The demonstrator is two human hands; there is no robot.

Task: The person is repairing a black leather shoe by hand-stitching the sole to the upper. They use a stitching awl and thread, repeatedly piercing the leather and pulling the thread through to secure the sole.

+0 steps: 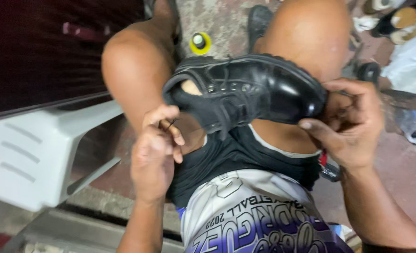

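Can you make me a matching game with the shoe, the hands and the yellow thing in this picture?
Things:
1. shiny black leather lace-up shoe
2. left hand
3. right hand
4. small round yellow lid-like object

Places or states:
A. on the floor between the knees
B. holds the toe of the shoe
C. lies across the lap, on its side
D. pinches a thin dark thread near the shoe's opening

Pairs: 1-C, 2-D, 3-B, 4-A

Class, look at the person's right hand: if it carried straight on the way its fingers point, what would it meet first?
The right hand points left at the black shoe, whose toe it already grips, so it would press into that toe.
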